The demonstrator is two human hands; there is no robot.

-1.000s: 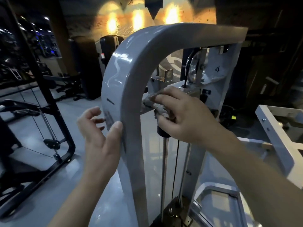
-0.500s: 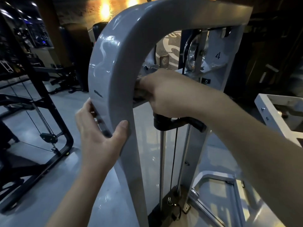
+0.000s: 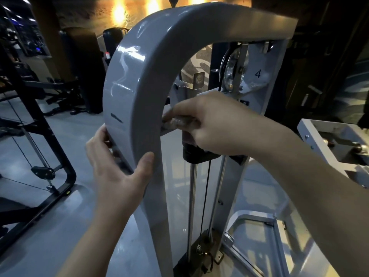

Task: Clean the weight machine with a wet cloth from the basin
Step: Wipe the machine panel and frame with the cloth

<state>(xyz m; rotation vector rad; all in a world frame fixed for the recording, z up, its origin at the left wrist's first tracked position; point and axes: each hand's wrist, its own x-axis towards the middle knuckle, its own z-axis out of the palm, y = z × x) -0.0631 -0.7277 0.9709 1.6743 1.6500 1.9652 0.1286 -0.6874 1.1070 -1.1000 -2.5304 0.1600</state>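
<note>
**Wiping inside the arch: left hand bracing, right hand on the cloth**

Far left of the fingers, a black tubular cable rack [image 3: 60, 166] is standing on the glossy grey floor [image 3: 40, 226]. The gym is looking dim, with warm wall lamps glowing behind.

The left hand [image 3: 111, 168] is gripping the grey painted steel arch of the weight machine [image 3: 139, 76]. Its thumb is lying across the front face and its fingers are curling round the outer edge, mostly hidden.

Just right of that thumb, inside the arch, the crumpled grey wet cloth [image 3: 179, 121] is sitting under the right hand [image 3: 211, 126]. Those fingers are bunching together and clamping it against the grey cross plate [image 3: 165, 131].

Chrome guide rods [image 3: 192, 196] are running down directly below those fingers. A white square-tube frame [image 3: 319, 140] is sitting well off to their right. The basin isn't showing.

My read: the wiping step is under way. To do it well:
- Be bracing with the left hand and pressing the cloth flat.
- Be dragging it along the plate into the corner at the arch.
- Be keeping fingertips off the thin black cable [image 3: 205, 196] and the steel pulley [image 3: 232, 70] above.

The paint is looking slick, so wet streaks are likely.
</note>
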